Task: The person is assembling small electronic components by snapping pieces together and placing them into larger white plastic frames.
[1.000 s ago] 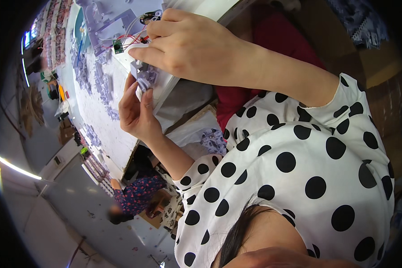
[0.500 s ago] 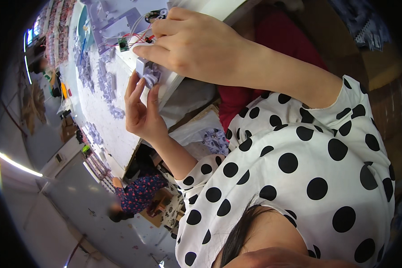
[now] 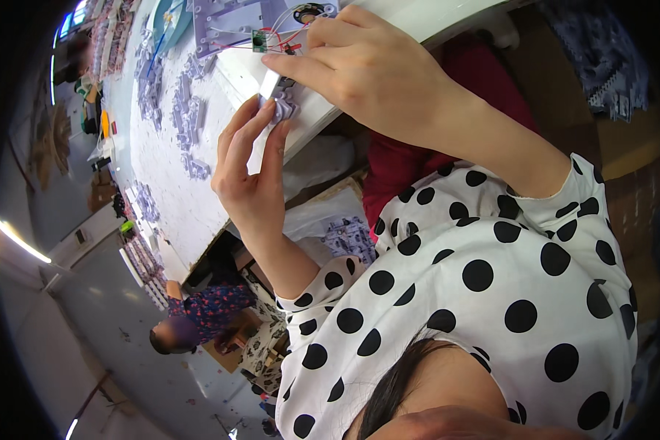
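Closest to the camera is a white blouse with black dots (image 3: 491,293), both arms reaching up out of it. The left hand (image 3: 251,176) has its fingers stretched up and close together, tips resting on a small pale purple plastic part (image 3: 282,106) right at the edge of the white table (image 3: 176,198). The right hand (image 3: 367,70) is curled over, index finger and thumb pinching the same part from above. Just past it sits a small green circuit board (image 3: 259,40) with red and white wires (image 3: 290,37), next to a flat purple panel (image 3: 231,22). Further along the table are scattered piles of purple parts (image 3: 187,117). Way off, another person in a flowery top (image 3: 213,308) bends over on the grey floor (image 3: 125,352).
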The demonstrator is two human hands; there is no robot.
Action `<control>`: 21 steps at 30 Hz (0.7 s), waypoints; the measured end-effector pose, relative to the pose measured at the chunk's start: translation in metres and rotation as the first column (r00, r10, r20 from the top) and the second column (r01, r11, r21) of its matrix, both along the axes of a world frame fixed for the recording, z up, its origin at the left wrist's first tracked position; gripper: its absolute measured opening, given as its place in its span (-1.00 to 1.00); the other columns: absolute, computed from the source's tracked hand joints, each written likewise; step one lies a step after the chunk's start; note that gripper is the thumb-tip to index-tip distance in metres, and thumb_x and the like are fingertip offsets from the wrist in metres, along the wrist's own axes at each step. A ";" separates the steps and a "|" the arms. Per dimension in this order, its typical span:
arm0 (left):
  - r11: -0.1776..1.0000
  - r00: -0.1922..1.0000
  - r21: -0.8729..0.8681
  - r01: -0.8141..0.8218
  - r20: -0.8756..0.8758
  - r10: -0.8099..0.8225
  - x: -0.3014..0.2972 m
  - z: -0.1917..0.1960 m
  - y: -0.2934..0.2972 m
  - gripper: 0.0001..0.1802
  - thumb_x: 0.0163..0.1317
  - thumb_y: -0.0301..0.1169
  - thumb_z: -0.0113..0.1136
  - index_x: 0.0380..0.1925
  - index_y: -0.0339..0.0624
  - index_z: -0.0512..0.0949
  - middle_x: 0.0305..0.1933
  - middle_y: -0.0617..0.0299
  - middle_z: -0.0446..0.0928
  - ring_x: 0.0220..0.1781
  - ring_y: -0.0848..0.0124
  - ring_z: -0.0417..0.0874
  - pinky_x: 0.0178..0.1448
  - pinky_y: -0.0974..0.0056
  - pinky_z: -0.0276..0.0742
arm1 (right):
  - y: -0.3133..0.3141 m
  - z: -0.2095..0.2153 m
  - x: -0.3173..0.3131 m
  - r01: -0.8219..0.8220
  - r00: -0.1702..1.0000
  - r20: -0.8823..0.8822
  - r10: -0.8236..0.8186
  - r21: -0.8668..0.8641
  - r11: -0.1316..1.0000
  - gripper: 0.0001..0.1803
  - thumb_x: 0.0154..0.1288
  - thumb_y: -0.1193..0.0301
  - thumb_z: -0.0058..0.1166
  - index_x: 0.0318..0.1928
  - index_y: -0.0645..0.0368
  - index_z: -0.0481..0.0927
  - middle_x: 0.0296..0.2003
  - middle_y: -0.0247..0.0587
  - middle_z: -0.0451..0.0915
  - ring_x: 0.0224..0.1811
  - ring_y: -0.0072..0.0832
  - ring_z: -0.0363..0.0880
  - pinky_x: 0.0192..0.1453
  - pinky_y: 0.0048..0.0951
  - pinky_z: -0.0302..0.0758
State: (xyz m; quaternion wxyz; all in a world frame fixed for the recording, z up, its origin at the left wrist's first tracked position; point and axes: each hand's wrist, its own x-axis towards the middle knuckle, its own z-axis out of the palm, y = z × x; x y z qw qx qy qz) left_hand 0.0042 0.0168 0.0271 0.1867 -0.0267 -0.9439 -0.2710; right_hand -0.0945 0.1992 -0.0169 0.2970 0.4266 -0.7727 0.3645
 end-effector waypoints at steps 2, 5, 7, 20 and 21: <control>1.000 1.000 -0.027 -0.007 0.015 0.007 0.000 0.005 0.002 -0.65 0.12 -0.64 0.40 -0.05 -0.18 0.71 0.07 0.03 0.66 0.10 0.24 0.68 0.15 0.22 0.57 | -0.004 -0.002 -0.003 -0.008 0.998 -0.060 0.006 -0.041 0.999 -0.59 0.19 0.38 0.09 0.01 0.35 0.64 -0.33 -0.22 0.67 -0.08 -0.36 0.58 0.07 -0.36 0.46; 0.996 1.000 -0.093 -0.013 0.013 0.015 0.000 0.006 0.008 -0.67 0.13 -0.64 0.39 -0.07 -0.19 0.71 0.05 0.02 0.67 0.10 0.22 0.69 0.14 0.22 0.58 | -0.001 0.009 -0.001 -0.117 0.991 0.046 0.122 -0.104 0.988 -0.62 0.19 0.38 0.10 -0.02 0.33 0.64 -0.31 -0.23 0.65 -0.10 -0.34 0.57 0.02 -0.36 0.49; 0.991 1.000 -0.132 -0.015 -0.005 0.014 0.000 0.004 0.009 -0.69 0.13 -0.64 0.39 -0.09 -0.19 0.71 0.04 0.02 0.67 0.09 0.22 0.69 0.13 0.22 0.58 | -0.011 0.005 -0.005 -0.151 0.988 0.002 0.153 -0.151 0.977 -0.68 0.18 0.38 0.10 -0.09 0.31 0.65 -0.32 -0.24 0.63 -0.11 -0.33 0.57 0.00 -0.37 0.51; 0.998 0.998 0.070 -0.005 0.070 0.000 0.002 0.001 0.003 -0.70 0.17 -0.71 0.33 -0.07 -0.32 0.68 0.08 0.01 0.62 0.14 0.29 0.65 0.20 0.26 0.60 | -0.001 0.024 -0.014 -0.132 0.988 -0.063 0.142 0.143 0.981 -0.89 0.06 0.39 0.10 -0.46 0.15 0.59 -0.40 -0.30 0.56 -0.14 -0.36 0.53 -0.05 -0.41 0.50; 0.998 0.999 0.051 -0.025 0.030 0.024 0.004 -0.001 0.005 -0.70 0.17 -0.71 0.33 -0.07 -0.30 0.69 0.07 0.01 0.63 0.13 0.27 0.66 0.18 0.25 0.60 | -0.002 0.024 -0.014 -0.135 0.987 -0.063 0.145 0.142 0.981 -0.89 0.06 0.39 0.10 -0.46 0.15 0.59 -0.40 -0.30 0.56 -0.14 -0.36 0.53 -0.05 -0.41 0.50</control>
